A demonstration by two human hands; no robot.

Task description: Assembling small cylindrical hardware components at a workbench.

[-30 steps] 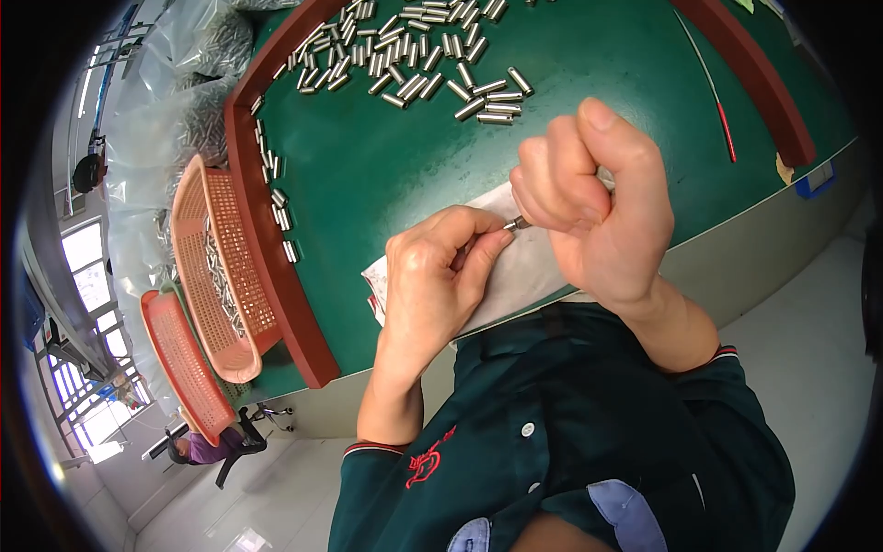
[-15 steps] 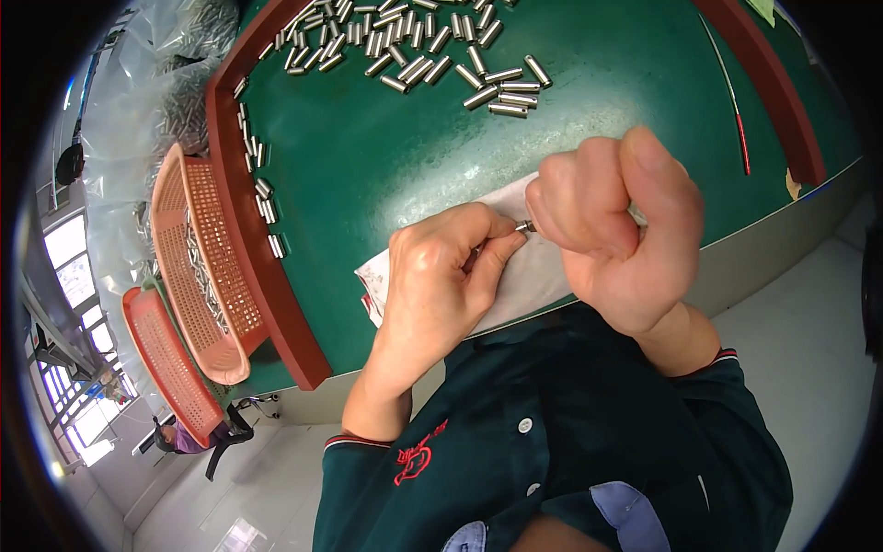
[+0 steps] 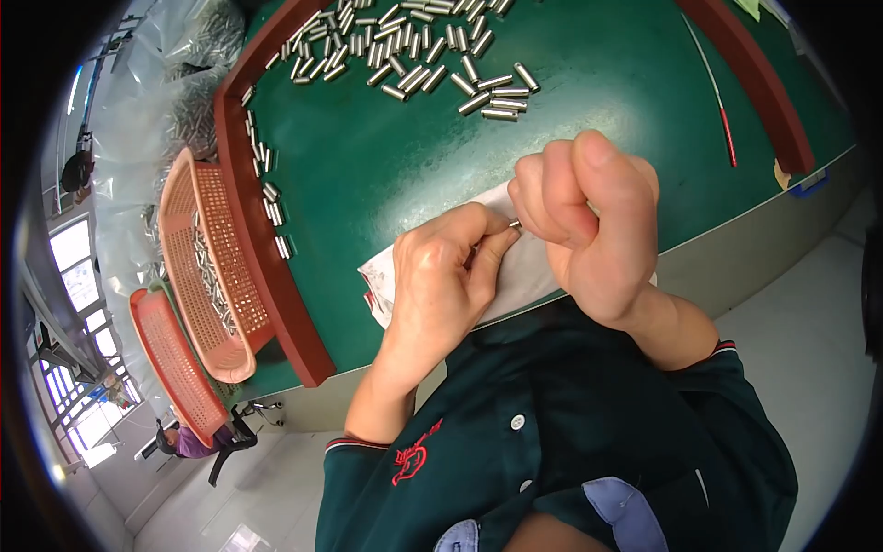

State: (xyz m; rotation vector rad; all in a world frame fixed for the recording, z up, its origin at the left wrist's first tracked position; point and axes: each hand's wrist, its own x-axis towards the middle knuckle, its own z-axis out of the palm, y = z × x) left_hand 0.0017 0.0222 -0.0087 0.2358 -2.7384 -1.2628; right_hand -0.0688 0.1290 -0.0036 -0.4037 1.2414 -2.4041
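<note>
While both hands meet at the picture's centre, the scene reads as follows:

Left hand [image 3: 441, 276]: one; fingers curled and pressed together, thumb and forefinger tips pinching a small metal pin [image 3: 515, 224] at its 2 o'clock side.
Right hand [image 3: 584, 216]: one; fingers folded into a loose fist, closed on the same pin from the 3 o'clock side, thumb raised on top.
Small metal pin: one visible between the two hands; only its short silver end shows, just above the white cloth.
White cloth [image 3: 529, 271]: one; lies flat on the table under both hands, near the front edge at 6 o'clock.
Green table [image 3: 405, 156]: one; a red-brown raised rim [image 3: 267, 267] runs along its 9 o'clock side, and a second rim section shows at 2 o'clock.
Loose metal cylinders [image 3: 414, 55]: several dozen, too many to count exactly, scattered at 12 o'clock; a further dozen or so lie along the rim at 9 o'clock.
Orange mesh baskets: two; the nearer basket [image 3: 207, 267] touches the rim at 9 o'clock and holds more cylinders, the farther basket [image 3: 175, 368] sits at 8 o'clock.
Red-tipped thin rod [image 3: 717, 101]: one; lies at 2 o'clock, well apart from the hands.
</note>
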